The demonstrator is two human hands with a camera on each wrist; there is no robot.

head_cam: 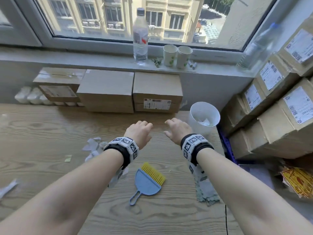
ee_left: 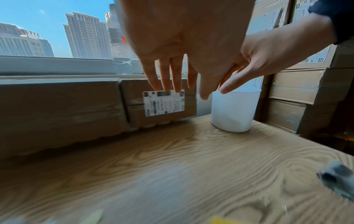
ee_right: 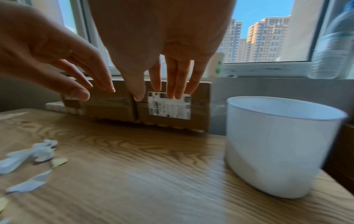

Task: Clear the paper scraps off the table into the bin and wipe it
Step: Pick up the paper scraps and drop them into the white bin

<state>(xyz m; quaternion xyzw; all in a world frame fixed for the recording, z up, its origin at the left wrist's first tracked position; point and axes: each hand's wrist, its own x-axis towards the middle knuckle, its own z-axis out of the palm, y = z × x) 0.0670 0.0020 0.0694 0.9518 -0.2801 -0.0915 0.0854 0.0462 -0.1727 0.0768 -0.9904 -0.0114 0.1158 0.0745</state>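
Both hands hover side by side above the wooden table (head_cam: 42, 133), fingers straight and pointing down, holding nothing. My left hand (head_cam: 139, 131) and my right hand (head_cam: 177, 130) sit just left of the white bin (head_cam: 204, 119), which holds white scraps. In the wrist views the left hand (ee_left: 172, 72) and right hand (ee_right: 168, 75) are empty, with the bin (ee_right: 277, 145) to the right. White paper scraps (head_cam: 93, 146) and a pale green piece (head_cam: 68, 158) lie left of my left wrist; another scrap (head_cam: 7, 186) lies at the far left. The scraps (ee_right: 36, 153) also show in the right wrist view.
A blue dustpan with a yellow brush (head_cam: 147, 182) lies between my forearms, and a grey-green cloth (head_cam: 205, 192) under my right forearm. Cardboard boxes (head_cam: 132, 92) line the table's back; stacked boxes (head_cam: 279, 107) rise on the right. A water bottle (head_cam: 140, 36) and paper cups (head_cam: 177, 55) stand on the sill.
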